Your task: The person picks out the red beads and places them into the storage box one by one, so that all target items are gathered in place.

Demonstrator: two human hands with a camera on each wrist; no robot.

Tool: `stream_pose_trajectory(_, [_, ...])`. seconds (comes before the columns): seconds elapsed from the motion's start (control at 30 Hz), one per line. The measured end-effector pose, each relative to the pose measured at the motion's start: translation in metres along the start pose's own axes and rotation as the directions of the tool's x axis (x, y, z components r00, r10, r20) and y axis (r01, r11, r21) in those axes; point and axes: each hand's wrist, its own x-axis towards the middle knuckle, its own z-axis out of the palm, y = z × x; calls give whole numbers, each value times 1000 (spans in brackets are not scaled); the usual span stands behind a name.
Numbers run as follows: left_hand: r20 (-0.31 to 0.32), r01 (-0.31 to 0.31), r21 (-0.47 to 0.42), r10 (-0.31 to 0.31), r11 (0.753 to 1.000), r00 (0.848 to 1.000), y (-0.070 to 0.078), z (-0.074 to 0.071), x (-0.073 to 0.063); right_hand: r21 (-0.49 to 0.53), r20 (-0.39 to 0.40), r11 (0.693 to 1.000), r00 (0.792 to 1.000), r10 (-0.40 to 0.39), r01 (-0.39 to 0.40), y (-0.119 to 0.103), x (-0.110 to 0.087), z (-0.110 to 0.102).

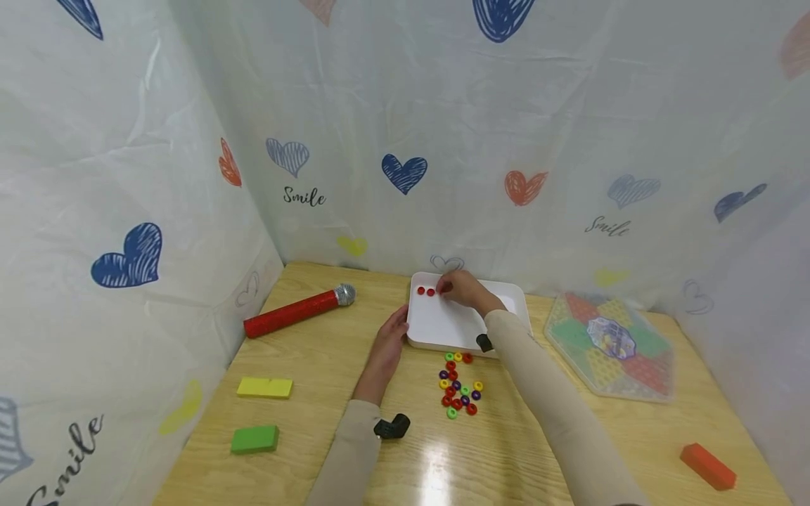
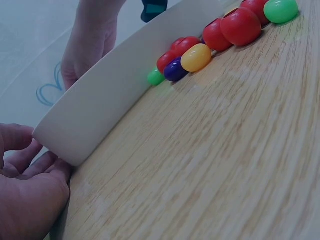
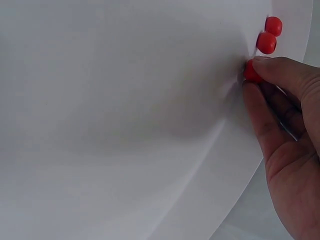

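Red bead (image 3: pixel 249 72) pinched in R hand (image 1: pixel 465 290), in white tray (image 1: pixel 436 323); L hand (image 1: pixel 386 348) relaxed against side; mic (image 1: pixel 294 315) L, patterned box (image 1: pixel 610 348) R, loose beads (image 1: pixel 456 385) in front.

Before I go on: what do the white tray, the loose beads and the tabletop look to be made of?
White tray: probably rigid plastic, satin finish; its wall is smooth and evenly coloured.
Loose beads: likely plastic, though lacquered wood is possible; glossy, with highlights on their rounded sides.
Tabletop: wood or wood-look laminate, semi-gloss; it shows grain and a bright reflection.
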Motion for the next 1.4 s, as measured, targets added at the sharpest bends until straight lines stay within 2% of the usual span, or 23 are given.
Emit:
stream_pose_trajectory(0.2, [-9,19,13,-18,1000,1000,-4,-1,-2,4,30,1000,999,19,-20,-1,-5,0])
stream_pose_trajectory(0.5, [-21,20,29,-20,999,1000,-1,0,1,43,-3,999,1000,-21,22,-17,-30,-28])
stream_pose_trajectory(0.73, [-54,30,28,-28,999,998,-1,-1,4,93,24,991,995,-96,93,-25,-54,-29])
stream_pose_trajectory(0.8, [-45,27,31,-26,999,999,0,0,3,109,25,987,992,-121,118,-29,-63,-28])
stream_pose_trajectory(1.0, [-38,33,38,-32,999,999,1,2,3,112,59,971,973,-221,214,-40,-89,-23])
stream_pose_trajectory(1.27, [-29,28,24,-27,999,999,1,1,3,123,186,954,938,-291,272,-45,-117,-6])
stream_pose_trajectory(1.4, [-29,26,3,-26,1000,999,1,1,2,122,189,941,923,-335,316,-44,-125,4])
